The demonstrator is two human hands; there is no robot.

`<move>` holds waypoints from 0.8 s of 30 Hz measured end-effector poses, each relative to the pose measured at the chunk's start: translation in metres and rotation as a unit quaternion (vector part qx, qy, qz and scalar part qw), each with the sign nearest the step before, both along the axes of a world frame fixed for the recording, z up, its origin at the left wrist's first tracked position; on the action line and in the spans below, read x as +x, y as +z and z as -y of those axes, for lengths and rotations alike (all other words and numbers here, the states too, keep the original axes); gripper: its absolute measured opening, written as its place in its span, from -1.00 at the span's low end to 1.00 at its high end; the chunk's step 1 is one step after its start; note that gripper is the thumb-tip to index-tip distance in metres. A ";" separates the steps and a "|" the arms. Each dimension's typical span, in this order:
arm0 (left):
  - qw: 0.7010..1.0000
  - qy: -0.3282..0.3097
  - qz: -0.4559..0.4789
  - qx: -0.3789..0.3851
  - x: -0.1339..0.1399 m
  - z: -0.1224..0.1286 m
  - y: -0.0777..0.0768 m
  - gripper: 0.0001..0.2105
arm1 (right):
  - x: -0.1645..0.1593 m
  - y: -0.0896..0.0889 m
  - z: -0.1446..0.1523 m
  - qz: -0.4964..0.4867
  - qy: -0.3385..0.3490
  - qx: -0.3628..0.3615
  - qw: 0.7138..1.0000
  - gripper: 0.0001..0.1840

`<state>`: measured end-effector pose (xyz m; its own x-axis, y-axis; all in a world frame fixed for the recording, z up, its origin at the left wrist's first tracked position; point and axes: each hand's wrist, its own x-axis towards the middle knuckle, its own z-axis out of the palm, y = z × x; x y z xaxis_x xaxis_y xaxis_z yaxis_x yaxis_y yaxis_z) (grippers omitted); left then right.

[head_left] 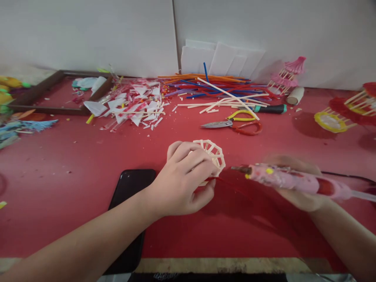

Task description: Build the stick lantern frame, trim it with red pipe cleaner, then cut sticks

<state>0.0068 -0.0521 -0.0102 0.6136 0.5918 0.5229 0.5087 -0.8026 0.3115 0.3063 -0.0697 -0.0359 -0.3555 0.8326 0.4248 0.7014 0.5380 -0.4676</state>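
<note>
Near the middle of the red table, my left hand (188,176) is closed around a small round frame (219,152) built from pale sticks. A red pipe cleaner (227,181) trails to the right from under its fingers. My right hand (302,196), a little blurred, grips a pink hot glue gun (288,180) with a clear glue stick in its back end. The gun's metal nozzle points left at the frame, with a gap between them. My left fingers hide much of the frame.
A black phone (129,203) lies by my left forearm. Scissors (232,123), pale sticks (223,104) and colored pipe cleaners (211,84) lie at the back. Paper scraps (138,102) and a brown wooden frame (55,111) are left. Finished stick models (331,119) stand right.
</note>
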 end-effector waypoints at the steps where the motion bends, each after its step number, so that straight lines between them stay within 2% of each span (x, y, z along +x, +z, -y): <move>1: 1.000 0.000 -0.002 -0.001 0.000 0.000 0.000 -0.92 | -0.004 0.002 0.000 -0.013 0.038 0.001 0.999 -0.85; 4: 1.000 -0.001 -0.006 -0.001 0.000 0.000 0.000 -0.93 | -0.014 0.010 -0.002 -0.028 0.133 -0.007 0.991 -0.84; 6: 1.000 -0.001 -0.005 0.000 -0.001 0.000 -0.001 -0.93 | -0.018 0.012 -0.004 -0.022 0.155 -0.017 0.987 -0.84; 13: 1.000 -0.004 0.005 0.007 -0.001 -0.001 -0.003 -0.91 | -0.020 0.008 -0.007 0.002 0.135 -0.001 0.991 -0.92; 24: 1.000 -0.002 -0.005 0.004 -0.001 0.000 -0.001 -0.93 | -0.020 0.006 -0.004 0.016 0.141 0.012 0.990 -0.88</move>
<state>0.0060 -0.0523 -0.0108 0.6208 0.5849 0.5221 0.5084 -0.8072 0.2999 0.2864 -0.0656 -0.0302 -0.5851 0.6889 0.4279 0.5366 0.7245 -0.4327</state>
